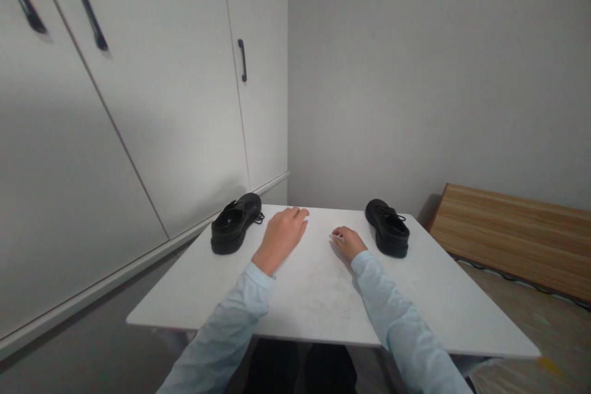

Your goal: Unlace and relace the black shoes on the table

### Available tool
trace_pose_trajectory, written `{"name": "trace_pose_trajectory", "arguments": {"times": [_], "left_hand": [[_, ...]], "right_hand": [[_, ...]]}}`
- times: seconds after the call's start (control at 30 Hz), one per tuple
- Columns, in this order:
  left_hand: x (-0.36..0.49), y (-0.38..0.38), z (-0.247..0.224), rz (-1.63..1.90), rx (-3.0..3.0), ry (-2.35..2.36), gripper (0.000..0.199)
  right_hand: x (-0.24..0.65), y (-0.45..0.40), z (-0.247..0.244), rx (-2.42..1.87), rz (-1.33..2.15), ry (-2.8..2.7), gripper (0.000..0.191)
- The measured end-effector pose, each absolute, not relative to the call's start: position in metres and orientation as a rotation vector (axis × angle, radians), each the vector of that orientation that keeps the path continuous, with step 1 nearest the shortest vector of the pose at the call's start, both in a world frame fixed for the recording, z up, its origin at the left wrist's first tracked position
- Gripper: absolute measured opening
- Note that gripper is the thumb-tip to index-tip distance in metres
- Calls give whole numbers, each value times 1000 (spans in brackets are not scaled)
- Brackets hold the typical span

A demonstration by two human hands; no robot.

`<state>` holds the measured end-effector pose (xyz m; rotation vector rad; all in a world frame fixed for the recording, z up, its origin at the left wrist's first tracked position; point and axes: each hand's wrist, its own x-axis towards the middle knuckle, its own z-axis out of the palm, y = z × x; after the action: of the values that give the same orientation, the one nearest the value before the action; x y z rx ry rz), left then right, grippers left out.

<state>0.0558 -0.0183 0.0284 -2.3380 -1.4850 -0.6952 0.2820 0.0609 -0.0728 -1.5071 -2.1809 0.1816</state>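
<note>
Two black lace-up shoes stand on the white table (pixel 314 301). The left shoe (pixel 229 231) is near the table's left edge, its laces hanging toward the middle. The right shoe (pixel 390 237) is near the back right corner. My left hand (pixel 284 234) hovers over the table, right of the left shoe, fingers apart and holding nothing. My right hand (pixel 348 242) is low over the table, left of the right shoe. Its fingers pinch a small white piece (pixel 338 236), too small to make out clearly.
White cabinet doors (pixel 184 86) with dark handles rise at the left, close behind the left shoe. A grey wall (pixel 415 74) stands behind the table. A wood-grain panel (pixel 512 234) leans at the right beyond the table.
</note>
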Motion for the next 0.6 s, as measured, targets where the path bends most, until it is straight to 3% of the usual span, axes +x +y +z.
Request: {"name": "trace_pose_trajectory", "arguments": {"times": [0.37,0.6], "left_hand": [[84,-6,-40,-622,-2642,-1393,22],[74,3,-57,-651,-2741,-1455,23]], "right_hand": [[285,62,-71,-1527,144,-2173,19],[297,54,-43,-1691,-228,-2091,24]]}}
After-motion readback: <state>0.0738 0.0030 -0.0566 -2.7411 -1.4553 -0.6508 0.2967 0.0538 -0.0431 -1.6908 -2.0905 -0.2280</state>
